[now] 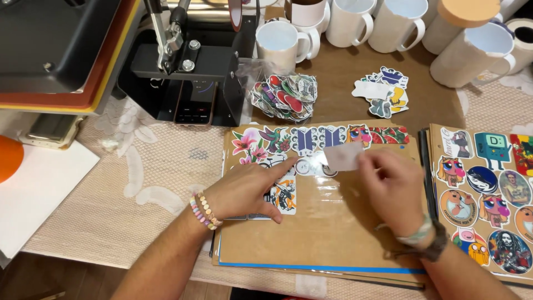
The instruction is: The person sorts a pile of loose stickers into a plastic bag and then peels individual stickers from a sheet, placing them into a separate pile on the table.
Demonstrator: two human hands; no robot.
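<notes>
My left hand (244,191) lies flat on the brown card sheet (333,233), fingers spread, the forefinger pressing down by a small round sticker (303,166) under the row of stickers along the top edge. My right hand (391,189) has its fingers pinched together on a pale sticker backing (343,156), held just above the sheet. White mugs (344,22) stand at the back of the desk (155,183), well apart from both hands.

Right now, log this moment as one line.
left hand: flat on sticker sheet, finger pointing | right hand: pinching white sticker above sheet | mugs behind
</notes>
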